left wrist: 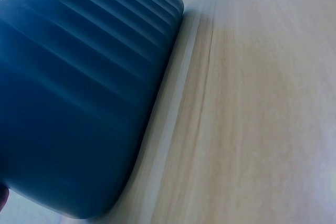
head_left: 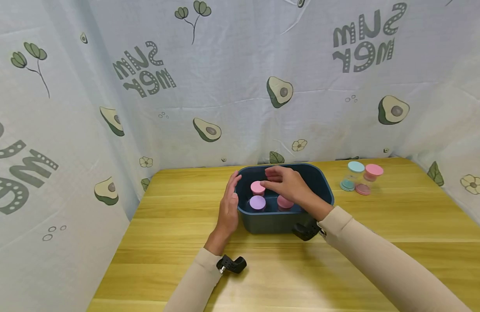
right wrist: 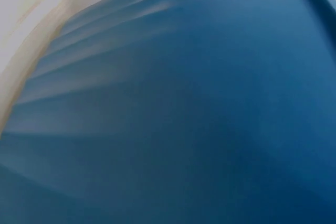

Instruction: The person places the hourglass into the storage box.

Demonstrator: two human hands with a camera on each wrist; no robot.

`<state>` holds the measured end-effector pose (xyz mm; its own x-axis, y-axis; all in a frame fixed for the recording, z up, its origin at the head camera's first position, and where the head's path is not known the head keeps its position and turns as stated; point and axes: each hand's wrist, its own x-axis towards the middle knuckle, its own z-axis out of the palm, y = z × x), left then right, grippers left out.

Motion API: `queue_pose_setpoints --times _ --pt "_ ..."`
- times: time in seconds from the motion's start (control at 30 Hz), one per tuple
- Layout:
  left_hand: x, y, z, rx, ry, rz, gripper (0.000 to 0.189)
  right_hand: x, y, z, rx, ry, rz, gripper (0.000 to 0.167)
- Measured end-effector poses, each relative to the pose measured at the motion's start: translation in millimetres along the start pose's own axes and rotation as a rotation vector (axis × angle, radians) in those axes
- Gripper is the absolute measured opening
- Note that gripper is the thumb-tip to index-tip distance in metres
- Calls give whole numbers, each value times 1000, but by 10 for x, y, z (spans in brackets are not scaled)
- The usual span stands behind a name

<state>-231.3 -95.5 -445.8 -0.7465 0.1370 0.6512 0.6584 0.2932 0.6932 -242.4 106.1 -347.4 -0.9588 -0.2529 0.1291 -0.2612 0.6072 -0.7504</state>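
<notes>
A dark blue bin (head_left: 271,223) stands on the wooden table; its ribbed side wall (left wrist: 105,40) fills much of the left wrist view. Inside are sand timers: one with a pink cap (head_left: 257,186), one with a lilac cap (head_left: 257,203), and one with a darker pink cap (head_left: 283,203) partly under my right hand. My left hand (head_left: 228,210) is upright at the bin's left side, fingers straight along the rim. Over the bin reaches my right hand (head_left: 288,184), thumb tip right at the pink cap's edge, fingers apart from the thumb with nothing seen between them.
Right of the bin, a teal sand timer (head_left: 352,175) and a pink sand timer (head_left: 369,178) stand side by side near the table's back edge. A printed white cloth (head_left: 240,86) hangs behind the wooden table (head_left: 177,208) and along its sides.
</notes>
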Motion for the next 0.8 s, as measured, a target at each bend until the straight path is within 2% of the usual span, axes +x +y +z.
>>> queue_pose_setpoints --times 0.33,0.8 --pt "-14 68 -24 2 -13 -27 51 -195 10 -96 64 -3 21 57" --pt "3 51 -17 -5 -7 -31 52 -283 129 -273 68 26 -34 55"
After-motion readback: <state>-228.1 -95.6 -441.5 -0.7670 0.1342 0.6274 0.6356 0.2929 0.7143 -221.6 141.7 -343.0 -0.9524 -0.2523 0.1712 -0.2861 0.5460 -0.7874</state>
